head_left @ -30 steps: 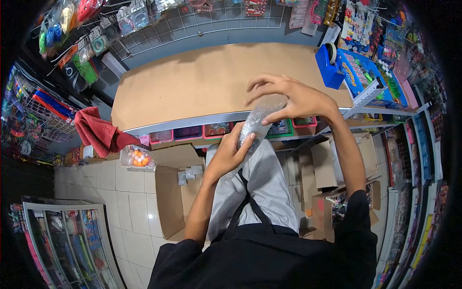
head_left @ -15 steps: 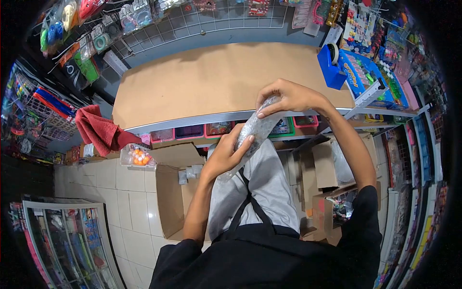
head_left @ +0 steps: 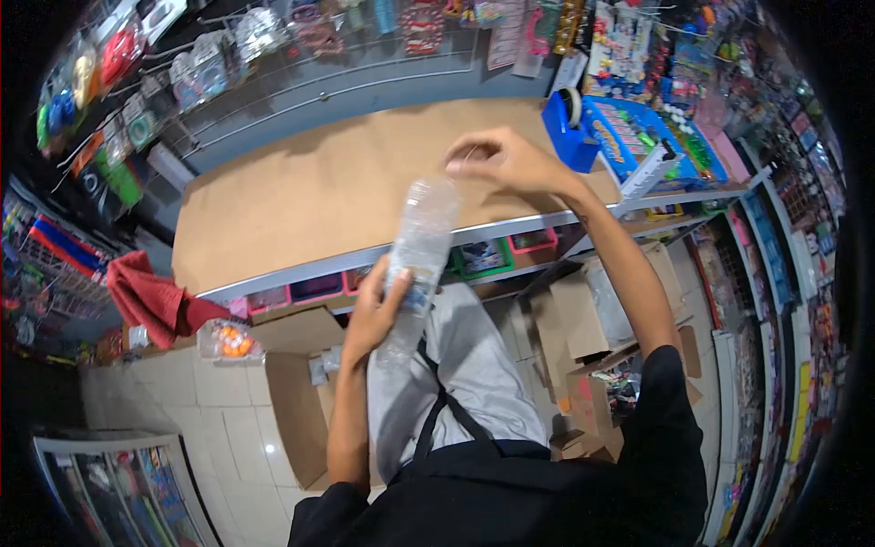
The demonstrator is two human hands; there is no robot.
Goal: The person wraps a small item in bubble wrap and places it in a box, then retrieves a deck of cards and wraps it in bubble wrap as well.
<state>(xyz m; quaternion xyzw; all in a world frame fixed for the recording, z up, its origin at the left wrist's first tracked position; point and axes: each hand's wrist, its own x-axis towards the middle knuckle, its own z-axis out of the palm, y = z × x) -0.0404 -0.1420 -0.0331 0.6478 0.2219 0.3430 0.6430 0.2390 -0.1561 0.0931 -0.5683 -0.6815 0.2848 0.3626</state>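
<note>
My left hand (head_left: 378,310) is wrapped around the lower half of a long, clear plastic-wrapped bundle (head_left: 428,219), thumb across its front. The bundle stands tilted over my lap, its upper end in front of the table edge. Through the shiny wrap a bluish-grey patch shows near my thumb; what is inside I cannot make out. Just above and to the right of the bundle's top is my right hand (head_left: 515,164), over the table. Its fingers are curved and slightly blurred, apart from the bundle, with nothing visible in them.
Ahead lies a brown tabletop (head_left: 301,196) with a blue tape dispenser (head_left: 570,137) and a blue display box (head_left: 629,137) at its right. A red cloth (head_left: 150,296) hangs at the left corner. Cardboard boxes (head_left: 296,410) (head_left: 570,319) flank my legs. Packaged goods hang all around.
My right hand has come off the bundle's upper end and moved slightly away. The bundle now stands more upright in my left hand. The view has shifted and turned a little.
</note>
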